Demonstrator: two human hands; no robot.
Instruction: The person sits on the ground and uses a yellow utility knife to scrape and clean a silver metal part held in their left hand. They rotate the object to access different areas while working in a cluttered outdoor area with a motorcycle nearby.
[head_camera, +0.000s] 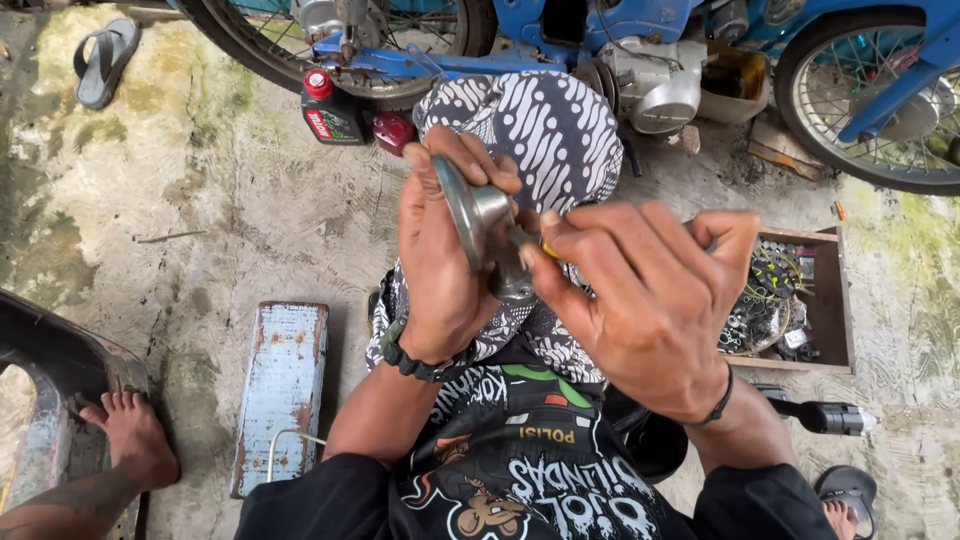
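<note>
Two hands work on a metal part above the lap.

The left hand (440, 270) is closed around a round metal part (485, 235), its disc edge toward the camera and its stem pointing right. The right hand (640, 295) pinches a thin tool with a yellow handle (548, 250) and meets the stem from the right side. A wooden box of small parts (835, 300) lies near on the right, a blue motorcycle (620, 30) ahead.

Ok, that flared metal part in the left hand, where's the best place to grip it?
Probably by the wide disc rim, as the left hand does now: thumb over the top edge, fingers curled behind, coming from its left. The metal part narrows to a stem toward the right hand, so this leaves that end free.
</note>
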